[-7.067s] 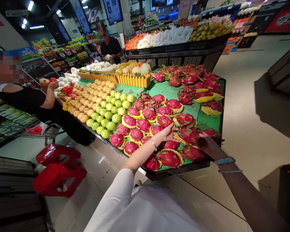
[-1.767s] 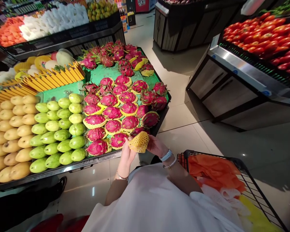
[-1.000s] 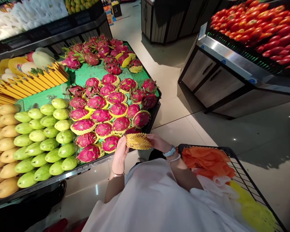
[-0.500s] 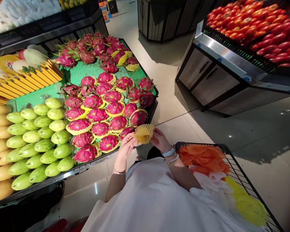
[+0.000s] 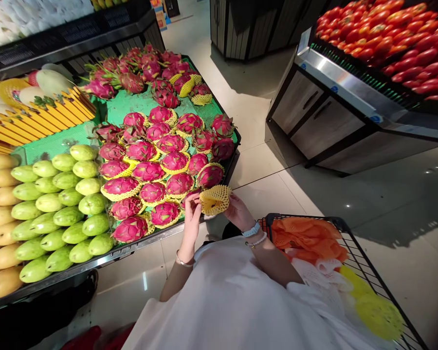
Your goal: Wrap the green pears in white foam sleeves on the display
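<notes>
A yellow foam net sleeve (image 5: pixel 214 200) is held up over the front right corner of the fruit stand, its mouth spread into a round opening. My right hand (image 5: pixel 238 213) grips the sleeve's right side. At the sleeve's left edge, my left hand (image 5: pixel 191 214) has its thumb and fingers apart, the fingertips in front of a partly hidden dragon fruit (image 5: pixel 185 200). Whether those fingertips touch the fruit or the sleeve is hard to make out. Rows of dragon fruits (image 5: pixel 152 192), many seated in yellow nets, lie just beyond my hands.
Green oval fruits (image 5: pixel 71 214) and yellow-brown fruits (image 5: pixel 3 233) fill the stand's left side. A black wire cart (image 5: pixel 354 243) at my right holds orange nets (image 5: pixel 306 238), white nets and yellow nets (image 5: pixel 379 316). A tomato stand (image 5: pixel 350 107) stands at the far right.
My left hand has shifted slightly left, its fingers moving off the front of the net sleeve. The sleeve has turned and opened wider, staying in my right hand.
</notes>
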### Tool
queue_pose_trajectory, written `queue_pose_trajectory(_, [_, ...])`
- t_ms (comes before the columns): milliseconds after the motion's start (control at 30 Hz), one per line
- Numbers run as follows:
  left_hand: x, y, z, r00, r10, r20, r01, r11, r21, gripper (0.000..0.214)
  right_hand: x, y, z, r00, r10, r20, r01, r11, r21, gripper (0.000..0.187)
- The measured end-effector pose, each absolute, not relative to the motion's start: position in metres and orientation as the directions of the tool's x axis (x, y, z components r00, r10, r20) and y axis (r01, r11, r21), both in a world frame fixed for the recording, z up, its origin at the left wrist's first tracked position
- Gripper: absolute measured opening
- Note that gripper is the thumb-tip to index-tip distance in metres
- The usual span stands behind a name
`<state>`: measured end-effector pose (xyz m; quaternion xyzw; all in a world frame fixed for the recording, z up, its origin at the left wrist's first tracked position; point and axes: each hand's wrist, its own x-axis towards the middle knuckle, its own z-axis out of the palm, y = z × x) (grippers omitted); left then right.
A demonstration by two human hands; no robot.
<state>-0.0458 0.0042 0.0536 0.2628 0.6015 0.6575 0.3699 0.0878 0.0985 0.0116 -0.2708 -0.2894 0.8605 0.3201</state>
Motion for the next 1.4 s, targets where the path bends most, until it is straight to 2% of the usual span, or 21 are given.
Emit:
queue_pose_trajectory(100, [-0.05, 0.004, 0.06, -0.523, 0.848, -0.088, -0.028, 0.086, 0.996, 0.033, 0.084, 0.096, 0.019, -0.619, 0.73, -0.289, -0.374, -0.598, -0.709, 0.035])
queue_pose_trajectory(167, [-0.053, 0.004, 0.063, -0.537, 0.843, -0.04, 0.103, 0.112, 0.988, 0.024, 0.082, 0.094, 0.024, -0.57, 0.783, -0.249, -0.35, -0.505, -0.789, 0.043])
queue_pose_trajectory(233, [-0.054, 0.003, 0.063, -0.581, 0.81, 0.085, 0.264, 0.089, 0.96, 0.014, 0.083, 0.092, 0.03, -0.411, 0.903, -0.126, -0.302, -0.266, -0.915, 0.051])
queue_pose_trajectory(300, [-0.055, 0.002, 0.061, -0.593, 0.774, 0.222, 0.393, 0.038, 0.919, 0.007, 0.085, 0.09, 0.036, -0.284, 0.953, 0.106, -0.149, 0.065, -0.987, 0.058])
queue_pose_trajectory(367, [-0.054, 0.001, 0.059, -0.596, 0.733, 0.328, 0.466, -0.017, 0.884, 0.009, 0.088, 0.087, 0.042, -0.323, 0.892, 0.317, 0.008, 0.337, -0.941, 0.058])
queue_pose_trajectory(467, [-0.054, 0.0, 0.056, -0.595, 0.678, 0.431, 0.521, -0.082, 0.85, 0.017, 0.088, 0.085, 0.052, -0.441, 0.798, 0.41, 0.121, 0.506, -0.854, 0.039])
queue_pose_trajectory(567, [-0.056, -0.001, 0.056, -0.539, 0.718, 0.441, 0.563, -0.083, 0.822, 0.028, 0.087, 0.092, 0.061, -0.416, 0.808, 0.417, 0.196, 0.527, -0.827, 0.036])
queue_pose_trajectory(667, [-0.066, -0.002, 0.061, -0.549, 0.714, 0.435, 0.623, 0.003, 0.782, 0.037, 0.094, 0.106, 0.071, -0.327, 0.836, 0.441, 0.236, 0.523, -0.819, 0.038])
queue_pose_trajectory(800, [-0.078, -0.005, 0.068, -0.619, 0.677, 0.398, 0.58, 0.052, 0.813, 0.033, 0.104, 0.118, 0.08, -0.364, 0.85, 0.381, 0.21, 0.473, -0.856, 0.039])
queue_pose_trajectory(867, [-0.08, -0.006, 0.068, -0.624, 0.728, 0.282, 0.445, 0.034, 0.895, 0.03, 0.105, 0.118, 0.077, -0.416, 0.855, 0.309, 0.159, 0.404, -0.901, 0.045])
queue_pose_trajectory(967, [-0.079, -0.005, 0.061, -0.624, 0.781, 0.035, 0.119, 0.051, 0.992, 0.025, 0.102, 0.118, 0.064, -0.464, 0.873, 0.149, 0.069, 0.203, -0.977, 0.046])
queue_pose_trajectory(1067, [-0.076, -0.005, 0.052, -0.58, 0.797, -0.169, -0.175, 0.081, 0.981, 0.025, 0.097, 0.117, 0.05, -0.477, 0.879, 0.014, -0.009, 0.011, -1.0, 0.04])
queue_pose_trajectory(1133, [-0.072, -0.004, 0.049, -0.574, 0.793, -0.202, -0.251, 0.064, 0.966, 0.029, 0.093, 0.115, 0.045, -0.461, 0.888, 0.006, -0.032, -0.009, -0.999, 0.039])
queue_pose_trajectory(1200, [-0.065, -0.003, 0.048, -0.611, 0.779, -0.137, -0.181, 0.031, 0.983, 0.035, 0.087, 0.111, 0.043, -0.453, 0.892, 0.012, -0.023, 0.002, -1.0, 0.044])
queue_pose_trajectory(1333, [-0.056, 0.006, 0.046, -0.658, 0.751, 0.06, 0.144, 0.048, 0.988, 0.035, 0.076, 0.106, 0.047, -0.535, 0.843, 0.05, 0.021, 0.072, -0.997, 0.06])
queue_pose_trajectory(1400, [-0.055, 0.011, 0.044, -0.668, 0.738, 0.094, 0.171, 0.029, 0.985, 0.036, 0.074, 0.112, 0.047, -0.593, 0.802, 0.073, 0.032, 0.114, -0.993, 0.056])
